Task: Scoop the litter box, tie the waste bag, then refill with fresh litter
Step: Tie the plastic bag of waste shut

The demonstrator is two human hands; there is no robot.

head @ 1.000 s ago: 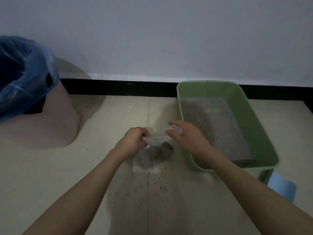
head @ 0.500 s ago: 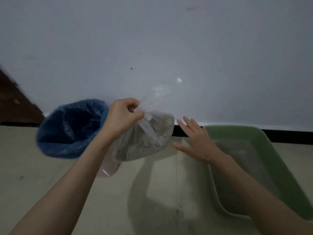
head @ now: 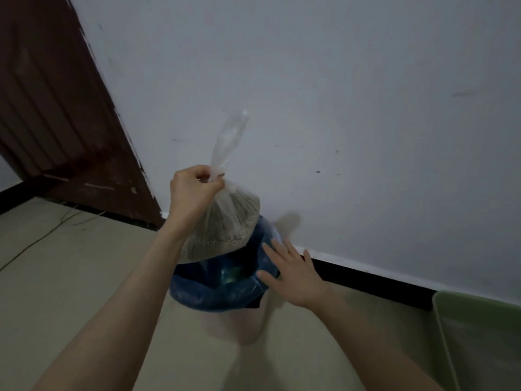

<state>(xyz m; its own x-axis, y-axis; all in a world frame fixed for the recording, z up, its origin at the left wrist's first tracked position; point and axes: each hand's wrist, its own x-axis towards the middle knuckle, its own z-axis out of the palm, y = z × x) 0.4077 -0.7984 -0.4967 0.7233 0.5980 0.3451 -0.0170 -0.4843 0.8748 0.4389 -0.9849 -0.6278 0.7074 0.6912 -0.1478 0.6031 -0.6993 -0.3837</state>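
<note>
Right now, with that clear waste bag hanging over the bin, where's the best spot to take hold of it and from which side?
Grip the clear waste bag at its gathered neck, where the left hand pinches it now. The plastic narrows to a twist there, and the litter-filled belly hangs below. Coming from the right looks best: that side of the neck is uncovered, and the open right hand is by the blue-lined bin.
</note>
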